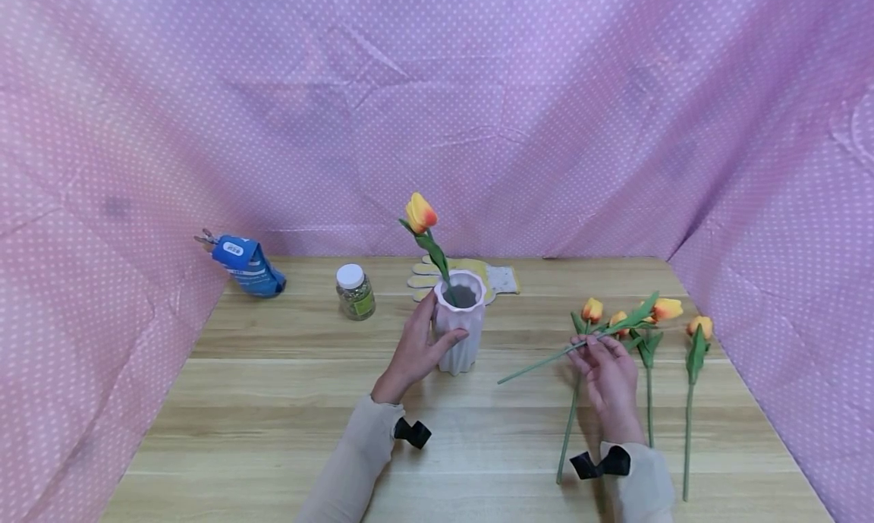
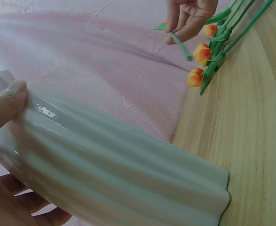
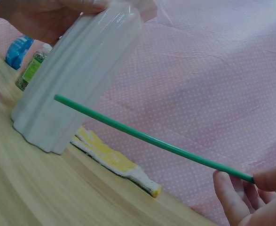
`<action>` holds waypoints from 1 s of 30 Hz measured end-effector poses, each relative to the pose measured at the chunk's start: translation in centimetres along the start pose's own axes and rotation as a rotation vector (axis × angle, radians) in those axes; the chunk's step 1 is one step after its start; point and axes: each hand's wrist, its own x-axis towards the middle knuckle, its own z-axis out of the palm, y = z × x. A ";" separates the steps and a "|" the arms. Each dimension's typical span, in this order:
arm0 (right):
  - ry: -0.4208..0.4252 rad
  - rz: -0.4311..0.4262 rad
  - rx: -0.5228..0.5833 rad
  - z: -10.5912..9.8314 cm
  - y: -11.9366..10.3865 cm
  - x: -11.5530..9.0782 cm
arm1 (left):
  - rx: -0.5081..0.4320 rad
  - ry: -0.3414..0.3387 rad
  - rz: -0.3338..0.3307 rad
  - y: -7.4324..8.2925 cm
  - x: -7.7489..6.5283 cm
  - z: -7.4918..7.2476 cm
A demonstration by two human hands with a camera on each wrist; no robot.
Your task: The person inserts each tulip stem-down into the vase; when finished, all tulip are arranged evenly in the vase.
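Observation:
My left hand (image 1: 415, 350) grips a white fluted vase (image 1: 461, 344) round its upper part, thumb on the near side. The vase stands upright on the table. One orange-yellow tulip (image 1: 421, 213) is in it, leaning left, its lower stem hidden inside. To the right, my right hand (image 1: 610, 382) pinches the green stem of another tulip (image 1: 536, 366) between thumb and fingers. That stem's bare end points left toward the vase, apart from it in the head view. The held tulip's bloom (image 1: 667, 309) is at the right, above the tulips on the table.
Several tulips (image 1: 690, 401) lie at the right of the wooden table (image 1: 273, 432), blooms toward the back. Behind the vase lies a yellow-and-white glove (image 1: 504, 279). Left of it are a white-lidded jar (image 1: 356, 299) and a blue bag (image 1: 249, 269) with a metal clip. Pink dotted cloth (image 1: 437, 113) hangs around.

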 end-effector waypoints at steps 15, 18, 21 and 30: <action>-0.017 -0.059 0.240 0.8 -1.2 0.1 | -0.007 -0.008 -0.031 0.2 0.0 0.0; -0.013 -0.064 0.266 1.1 -1.5 0.0 | -0.009 -0.008 -0.039 0.2 0.0 0.0; -0.012 -0.071 0.298 1.4 -1.9 0.0 | -0.001 -0.003 -0.046 0.2 0.0 0.0; -0.016 -0.099 0.364 2.2 -2.6 -0.2 | 0.000 -0.004 -0.041 0.2 0.0 0.0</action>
